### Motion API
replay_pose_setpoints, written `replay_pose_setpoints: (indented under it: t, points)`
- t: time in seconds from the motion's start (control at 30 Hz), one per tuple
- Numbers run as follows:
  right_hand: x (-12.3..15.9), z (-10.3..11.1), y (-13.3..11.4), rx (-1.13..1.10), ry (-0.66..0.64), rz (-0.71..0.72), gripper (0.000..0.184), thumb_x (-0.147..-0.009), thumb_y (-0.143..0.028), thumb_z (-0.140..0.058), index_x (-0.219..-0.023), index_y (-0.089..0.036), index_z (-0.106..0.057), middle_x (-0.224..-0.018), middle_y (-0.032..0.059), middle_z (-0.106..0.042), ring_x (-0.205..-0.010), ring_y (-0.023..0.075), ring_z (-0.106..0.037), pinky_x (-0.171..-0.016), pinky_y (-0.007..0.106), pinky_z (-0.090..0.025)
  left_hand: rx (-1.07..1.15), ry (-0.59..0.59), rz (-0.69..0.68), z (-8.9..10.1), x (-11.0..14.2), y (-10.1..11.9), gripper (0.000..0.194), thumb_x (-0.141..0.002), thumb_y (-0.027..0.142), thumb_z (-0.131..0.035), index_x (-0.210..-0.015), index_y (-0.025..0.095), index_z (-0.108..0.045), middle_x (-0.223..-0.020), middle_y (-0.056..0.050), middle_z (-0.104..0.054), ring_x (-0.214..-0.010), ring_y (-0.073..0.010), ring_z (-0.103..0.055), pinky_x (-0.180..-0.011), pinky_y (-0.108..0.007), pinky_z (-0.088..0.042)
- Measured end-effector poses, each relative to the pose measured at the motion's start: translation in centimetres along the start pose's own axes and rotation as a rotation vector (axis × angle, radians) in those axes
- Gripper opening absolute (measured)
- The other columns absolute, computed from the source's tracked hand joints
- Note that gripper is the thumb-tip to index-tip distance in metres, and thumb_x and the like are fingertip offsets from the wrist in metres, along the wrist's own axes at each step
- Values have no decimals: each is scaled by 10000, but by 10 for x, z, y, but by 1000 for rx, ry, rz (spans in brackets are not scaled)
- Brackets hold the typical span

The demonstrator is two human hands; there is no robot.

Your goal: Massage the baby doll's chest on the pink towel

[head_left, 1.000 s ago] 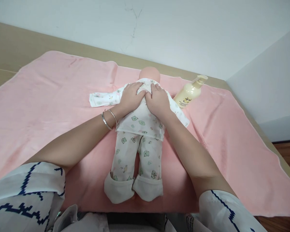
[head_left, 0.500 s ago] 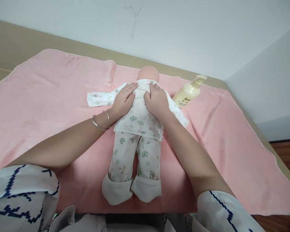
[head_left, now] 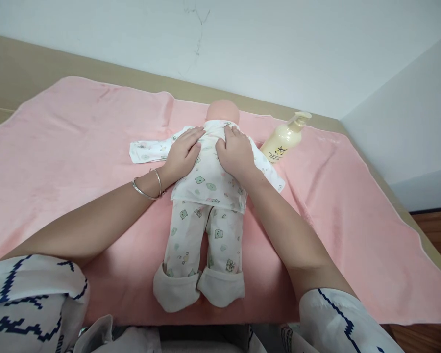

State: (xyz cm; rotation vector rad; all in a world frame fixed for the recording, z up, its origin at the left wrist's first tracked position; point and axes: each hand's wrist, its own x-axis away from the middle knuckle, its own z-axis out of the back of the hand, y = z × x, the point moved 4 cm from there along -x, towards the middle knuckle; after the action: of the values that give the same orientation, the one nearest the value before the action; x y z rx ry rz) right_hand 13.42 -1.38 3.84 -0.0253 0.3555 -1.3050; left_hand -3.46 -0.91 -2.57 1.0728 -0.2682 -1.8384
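Observation:
A baby doll (head_left: 223, 111) lies with the back of its bald head up, its face hidden. It wears a white printed top (head_left: 209, 171) and matching trousers (head_left: 186, 235) with turned-up cuffs. My left hand (head_left: 184, 153) rests flat on the left side of the doll's upper back, fingers stretched out. On the right side of the back lies my right hand (head_left: 235, 151), also flat, its thumb apart from the fingers. Both hands touch the cloth and hold nothing. The doll's sleeves spread out to either side.
Under the doll a pink blanket (head_left: 77, 147) covers most of the tan table (head_left: 18, 61). A cream pump bottle (head_left: 283, 139) leans at a slant beside the doll's right-hand sleeve. A white wall (head_left: 272, 54) with a crack rises behind the table.
My left hand has shifted very slightly left on the doll's back; both hands stay flat. The whole view has moved a little.

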Motion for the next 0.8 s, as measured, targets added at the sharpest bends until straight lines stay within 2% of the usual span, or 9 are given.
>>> replay_pose_setpoints:
  t: [0.13,0.27,0.33,0.43,0.57,0.67,0.8]
  points:
    - [1,2,-2,33,-45,-17,622,-1061,-202,-325,-1622,33,-457,-1637,292,-532,-1529,398,-526,-1274,561,-421,35,38,122,-1,-6,10,537,-940,258,-432,-1383,189,-727,-1501,-74,-727,-1458,-255,-631,-1344,-477,-439]
    - [0,3,-3,79,-89,-4,650,-1081,-230,-320,-1658,62,-384,-1679,313,-473,-1586,402,-461,-1312,546,-368,-48,31,228,-2,-16,31,534,-882,172,-424,-1315,174,-736,-1414,-103,-755,-1355,-282,-663,-1264,-476,-498]
    - [0,4,-2,92,-114,7,662,-1089,-249,-317,-1670,66,-358,-1694,321,-448,-1599,408,-445,-1317,547,-358,-121,1,261,-1,-23,42,480,-898,179,-435,-1269,172,-740,-1370,-127,-759,-1309,-301,-670,-1211,-482,-519]
    - [-1,3,-1,101,-137,20,675,-1094,-268,-307,-1680,67,-336,-1714,328,-411,-1615,421,-422,-1319,554,-351,-236,-108,314,-1,-34,54,361,-953,228,-434,-1117,177,-752,-1244,-153,-777,-1183,-319,-698,-1082,-470,-555]
    - [-3,1,2,90,-128,35,678,-1091,-278,-290,-1678,57,-338,-1712,332,-412,-1611,424,-428,-1299,578,-373,-345,-249,405,0,-47,63,377,-1001,285,-398,-1024,156,-751,-1164,-182,-785,-1065,-319,-719,-903,-435,-553]
    - [-4,0,4,79,-114,51,677,-1085,-284,-282,-1669,51,-355,-1703,332,-426,-1593,422,-452,-1278,592,-395,-365,-280,446,1,-54,67,408,-997,298,-401,-1042,133,-771,-1135,-193,-791,-1017,-316,-729,-822,-421,-523]
    - [-3,0,3,68,-94,47,675,-1073,-285,-295,-1654,45,-391,-1669,328,-478,-1544,422,-508,-1253,587,-422,-394,-267,455,0,-54,65,414,-1016,302,-393,-1054,145,-775,-1157,-190,-792,-1055,-323,-740,-847,-414,-533]
